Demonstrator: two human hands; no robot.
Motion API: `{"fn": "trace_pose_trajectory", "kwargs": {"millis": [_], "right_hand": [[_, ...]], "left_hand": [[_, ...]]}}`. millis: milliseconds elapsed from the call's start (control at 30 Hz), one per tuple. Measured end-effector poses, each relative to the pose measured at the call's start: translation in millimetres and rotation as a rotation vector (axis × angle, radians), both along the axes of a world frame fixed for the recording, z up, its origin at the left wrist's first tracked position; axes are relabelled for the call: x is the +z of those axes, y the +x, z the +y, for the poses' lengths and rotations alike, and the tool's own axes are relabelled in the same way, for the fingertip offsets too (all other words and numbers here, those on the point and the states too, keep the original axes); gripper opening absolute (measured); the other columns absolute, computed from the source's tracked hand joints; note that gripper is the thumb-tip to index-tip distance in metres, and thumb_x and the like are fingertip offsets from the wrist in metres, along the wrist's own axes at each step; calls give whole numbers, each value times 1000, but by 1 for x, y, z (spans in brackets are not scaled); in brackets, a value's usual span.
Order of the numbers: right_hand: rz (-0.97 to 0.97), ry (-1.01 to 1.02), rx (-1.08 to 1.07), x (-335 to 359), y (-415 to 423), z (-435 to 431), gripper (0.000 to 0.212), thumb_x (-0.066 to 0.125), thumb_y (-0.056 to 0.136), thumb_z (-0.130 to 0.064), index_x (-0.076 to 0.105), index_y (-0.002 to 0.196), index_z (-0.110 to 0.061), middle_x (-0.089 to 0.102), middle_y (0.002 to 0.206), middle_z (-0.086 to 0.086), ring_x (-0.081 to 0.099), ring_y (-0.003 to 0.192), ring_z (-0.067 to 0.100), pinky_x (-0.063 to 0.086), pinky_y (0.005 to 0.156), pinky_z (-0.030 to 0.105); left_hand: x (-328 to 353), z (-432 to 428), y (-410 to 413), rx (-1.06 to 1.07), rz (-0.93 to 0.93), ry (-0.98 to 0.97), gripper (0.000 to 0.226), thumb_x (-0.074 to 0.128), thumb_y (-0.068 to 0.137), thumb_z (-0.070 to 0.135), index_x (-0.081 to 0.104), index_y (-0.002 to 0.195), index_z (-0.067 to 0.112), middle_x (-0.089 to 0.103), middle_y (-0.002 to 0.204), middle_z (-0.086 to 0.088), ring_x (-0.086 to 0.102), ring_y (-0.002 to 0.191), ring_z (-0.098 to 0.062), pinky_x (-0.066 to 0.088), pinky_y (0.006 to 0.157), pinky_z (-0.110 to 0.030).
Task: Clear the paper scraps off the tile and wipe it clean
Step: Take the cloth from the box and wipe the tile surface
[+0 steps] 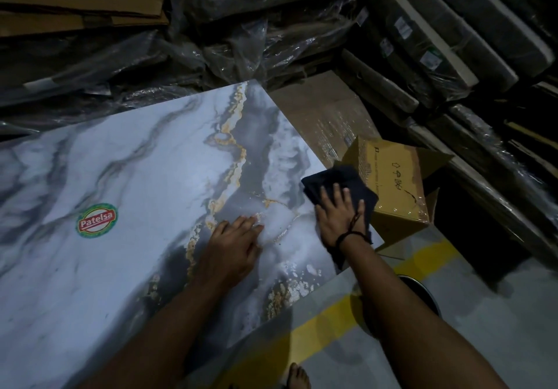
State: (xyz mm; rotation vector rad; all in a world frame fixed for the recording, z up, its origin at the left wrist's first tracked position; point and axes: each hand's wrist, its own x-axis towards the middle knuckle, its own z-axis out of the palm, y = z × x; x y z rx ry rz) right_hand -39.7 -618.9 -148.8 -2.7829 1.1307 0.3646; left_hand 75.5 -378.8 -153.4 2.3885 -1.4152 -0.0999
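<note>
A large glossy marble-pattern tile [136, 177] with grey and gold veins lies flat and fills the left and middle of the view. A round red and green "Patelsa" sticker [96, 221] sits on it at the left. My right hand [339, 213] presses flat, fingers spread, on a dark cloth [338, 180] at the tile's right edge. My left hand [235, 243] rests flat on the tile just left of it, fingers straight. I see no paper scraps on the tile.
An open cardboard box [395, 189] stands just right of the tile, touching the cloth. Plastic-wrapped stacks [453, 56] crowd the back and right. Flattened cardboard [75, 2] lies at the back left. A yellow floor line [326, 319] runs below the tile. My bare foot [299, 376] shows at the bottom.
</note>
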Motion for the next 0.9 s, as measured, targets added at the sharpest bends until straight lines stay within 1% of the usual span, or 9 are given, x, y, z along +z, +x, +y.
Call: {"fn": "trace_pose_trajectory", "kwargs": {"millis": [100,200,300,400,467,567,700,767,900], "right_hand": [[-10,3,-34,2,12,1,57,14,100,-49,1,153,-34,-6,163,1,-6,149,24,-2,117,58],[-30,-11,66,3,27,28,58,14,99,-50,1,153,-33,-5,163,3,-5,149,26,-4,116,58],[-65,19,241,2,41,62,58,16,99,-52,2,153,-35,-6,163,1,-8,149,25,-7,116,58],[-71,28,351,-3,45,71,57,16,98,-53,2,152,-39,-5,163,-3,-8,149,22,-10,117,54],[-77,-3,323,-4,41,53,57,14,96,-52,4,151,-41,-2,163,-5,-5,150,20,-8,117,53],[-40,-41,115,-3,34,6,56,19,99,-50,4,152,-39,-4,163,-4,-5,150,20,-5,117,54],[-8,20,-83,1,42,-24,55,16,99,-50,2,151,-38,-6,163,-3,-4,150,22,-1,117,58],[-22,-3,-61,0,55,-11,56,15,99,-50,2,152,-37,-6,163,-2,-5,149,24,-3,116,59],[-82,-9,178,-2,93,52,57,18,99,-50,4,152,-37,-4,163,-2,-6,149,25,-7,115,60]], "left_hand": [[7,-9,15,56,14,42,49,37,91,38,54,132,18,52,140,-5,42,133,-26,27,111,-43],[14,-21,47,135,30,116,56,29,91,43,44,140,19,37,150,-3,26,142,-24,14,116,-42],[12,-26,81,203,-35,158,58,28,93,43,39,143,16,35,152,-5,24,143,-26,14,116,-43],[4,-22,98,222,-30,212,56,27,96,42,33,146,16,30,154,-4,21,144,-26,11,117,-43],[-1,-19,100,215,-13,214,59,21,95,45,31,147,18,28,155,-2,20,144,-24,10,117,-41],[-5,-18,100,207,0,200,60,18,95,46,29,148,19,25,156,0,17,145,-22,7,118,-39],[-6,-19,101,217,-2,182,62,17,94,47,28,148,19,23,156,0,15,146,-21,6,119,-39],[-7,-19,101,215,8,173,63,16,94,48,27,148,19,22,157,0,14,146,-21,5,119,-39],[-8,-19,103,214,25,141,62,18,94,47,28,148,20,23,156,0,14,146,-20,4,118,-37]]}}
